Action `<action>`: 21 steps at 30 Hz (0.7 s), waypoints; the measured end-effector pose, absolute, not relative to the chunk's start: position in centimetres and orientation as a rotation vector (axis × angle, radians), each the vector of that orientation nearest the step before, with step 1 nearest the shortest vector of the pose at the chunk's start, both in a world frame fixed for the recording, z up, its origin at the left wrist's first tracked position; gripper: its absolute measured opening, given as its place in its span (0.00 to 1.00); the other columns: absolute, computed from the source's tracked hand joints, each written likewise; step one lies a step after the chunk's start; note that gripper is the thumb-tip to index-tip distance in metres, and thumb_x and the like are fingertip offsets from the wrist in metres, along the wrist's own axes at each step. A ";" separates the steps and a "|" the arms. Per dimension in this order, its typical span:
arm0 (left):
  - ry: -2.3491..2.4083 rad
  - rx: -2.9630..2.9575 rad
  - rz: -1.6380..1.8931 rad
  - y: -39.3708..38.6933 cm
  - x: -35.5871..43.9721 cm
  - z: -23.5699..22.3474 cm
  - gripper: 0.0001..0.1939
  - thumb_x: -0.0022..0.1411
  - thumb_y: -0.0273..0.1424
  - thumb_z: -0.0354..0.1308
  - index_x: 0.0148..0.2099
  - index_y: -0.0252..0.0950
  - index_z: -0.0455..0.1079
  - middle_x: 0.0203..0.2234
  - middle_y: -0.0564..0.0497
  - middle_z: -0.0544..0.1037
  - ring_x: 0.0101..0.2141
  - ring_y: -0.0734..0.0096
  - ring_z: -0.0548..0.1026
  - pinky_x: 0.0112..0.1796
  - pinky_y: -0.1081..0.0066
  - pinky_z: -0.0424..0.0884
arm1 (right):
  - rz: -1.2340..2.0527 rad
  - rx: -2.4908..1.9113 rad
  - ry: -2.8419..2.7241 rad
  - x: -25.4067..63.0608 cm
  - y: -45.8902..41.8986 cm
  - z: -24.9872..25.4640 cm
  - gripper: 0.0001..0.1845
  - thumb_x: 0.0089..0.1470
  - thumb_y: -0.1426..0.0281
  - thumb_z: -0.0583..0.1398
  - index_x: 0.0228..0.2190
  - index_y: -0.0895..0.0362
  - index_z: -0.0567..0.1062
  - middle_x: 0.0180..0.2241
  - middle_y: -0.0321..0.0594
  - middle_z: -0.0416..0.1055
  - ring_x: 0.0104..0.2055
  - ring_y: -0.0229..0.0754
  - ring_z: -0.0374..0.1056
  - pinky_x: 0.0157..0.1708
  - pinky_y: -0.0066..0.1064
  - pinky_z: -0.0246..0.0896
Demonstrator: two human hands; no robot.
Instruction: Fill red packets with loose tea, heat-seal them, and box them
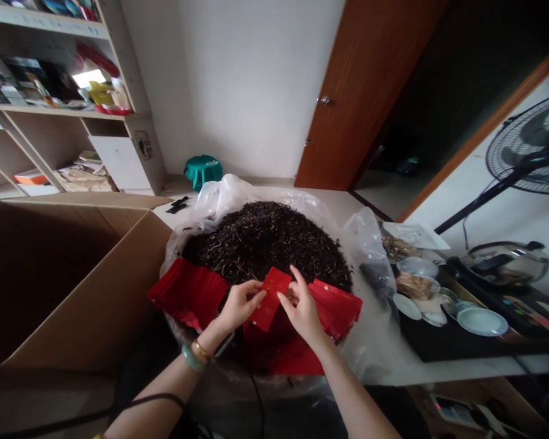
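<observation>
A big mound of dark loose tea leaves (pixel 268 241) fills a clear plastic bag (pixel 224 195) in front of me. Along its near edge lie stacks of small red packets (pixel 187 289) on the left and red packets (pixel 338 305) on the right. My left hand (pixel 238 305) and my right hand (pixel 302 308) both pinch one small red packet (pixel 271 296) between them, just above the near rim of the tea. My left wrist wears a green bangle and a thin bracelet.
A large open cardboard box (pixel 64 274) stands at the left. At the right, a dark tea tray (pixel 466 341) carries cups, bowls and a steel kettle (pixel 503 262). A standing fan (pixel 531 146), shelves (pixel 50 110), a green stool (pixel 204 171) and a brown door (pixel 361 91) lie beyond.
</observation>
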State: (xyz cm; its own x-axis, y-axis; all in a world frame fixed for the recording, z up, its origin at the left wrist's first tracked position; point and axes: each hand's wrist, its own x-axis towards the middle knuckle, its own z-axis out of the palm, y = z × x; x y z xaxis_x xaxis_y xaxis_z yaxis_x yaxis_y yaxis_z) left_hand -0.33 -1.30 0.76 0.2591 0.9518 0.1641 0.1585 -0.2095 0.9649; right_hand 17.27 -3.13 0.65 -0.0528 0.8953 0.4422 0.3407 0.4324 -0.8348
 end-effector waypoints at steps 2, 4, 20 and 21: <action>1.091 1.686 1.034 -1.3 -0.2 1.1 0.14 0.58 0.39 0.56 0.37 0.33 0.72 0.20 0.51 0.76 0.20 0.74 0.71 0.23 0.76 0.64 | 0.548 -1.130 -1.656 17.8 -3.0 0.8 0.31 0.57 0.70 0.56 0.60 0.56 0.56 0.37 0.44 0.73 0.32 0.39 0.72 0.27 0.27 0.70; 1.106 1.766 1.004 -1.5 -0.2 1.4 0.12 0.59 0.36 0.55 0.38 0.33 0.73 0.20 0.51 0.77 0.22 0.74 0.71 0.24 0.76 0.64 | 0.401 -1.161 -1.728 18.3 -2.9 0.9 0.24 0.58 0.71 0.55 0.56 0.55 0.64 0.41 0.47 0.72 0.36 0.41 0.71 0.30 0.29 0.71; 1.192 1.728 1.099 -2.5 -0.5 1.6 0.11 0.60 0.34 0.53 0.37 0.34 0.75 0.25 0.50 0.81 0.24 0.72 0.75 0.24 0.77 0.67 | -0.284 -1.095 -1.827 16.7 -4.6 1.1 0.06 0.58 0.71 0.58 0.35 0.56 0.76 0.37 0.48 0.69 0.40 0.47 0.68 0.37 0.39 0.69; 1.180 1.780 1.089 -2.6 -0.5 1.8 0.11 0.60 0.33 0.53 0.38 0.35 0.75 0.26 0.50 0.81 0.24 0.72 0.76 0.25 0.77 0.67 | -0.308 -1.105 -1.820 16.7 -4.8 1.5 0.06 0.57 0.71 0.59 0.30 0.56 0.75 0.33 0.46 0.68 0.36 0.45 0.66 0.35 0.37 0.67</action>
